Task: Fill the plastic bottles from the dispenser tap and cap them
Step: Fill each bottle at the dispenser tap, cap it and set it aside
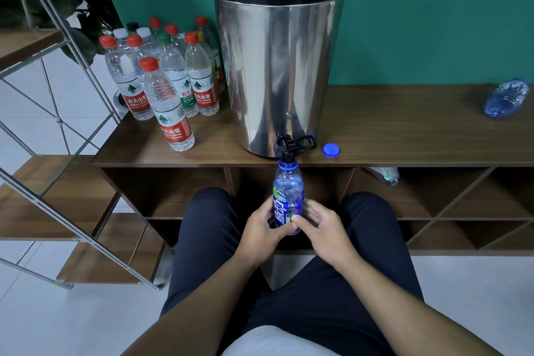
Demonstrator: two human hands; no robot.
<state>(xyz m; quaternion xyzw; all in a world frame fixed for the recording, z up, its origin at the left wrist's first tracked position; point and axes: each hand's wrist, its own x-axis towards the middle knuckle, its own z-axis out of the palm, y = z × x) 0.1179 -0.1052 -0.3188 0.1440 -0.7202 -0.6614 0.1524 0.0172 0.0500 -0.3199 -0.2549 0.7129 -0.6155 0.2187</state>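
Blue bottle (pixel 288 199) held upright under the dispenser tap (pixel 287 149), long axis vertical, open neck pointing up right at the black spout, base pointing down between the person's knees, in front of the shelf's near edge. Uncapped; neck ring blue, label blue with white characters and a green patch. Fill level hard to read through the tinted plastic, cannot tell if water is flowing. Left hand (pixel 261 227) wraps the lower body of the bottle from the left, fingers curled round the label. Right hand (pixel 320 225) grips from the right, thumb pressed on the label near the base, fingers curled behind. Both hands clamped on the same bottle. Blue cap (pixel 331 150) lies loose on the wooden shelf (pixel 404 130), just right of the tap, top side up. Steel dispenser (pixel 277 72) stands on the shelf directly behind the tap, black lid on top, tap at its near bottom edge. Left of the dispenser, a cluster of capped bottles (pixel 167 75) upright on the shelf, mostly red caps, one green, a few white; one red-capped bottle stands nearer than the rest. Far right on the shelf, a crumpled blue bottle (pixel 504 98) lies on its side. Another bottle lies in the cubby (pixel 384 175) below the shelf top, right of centre. Metal-framed steps (pixel 57 113) at left, green wall behind.
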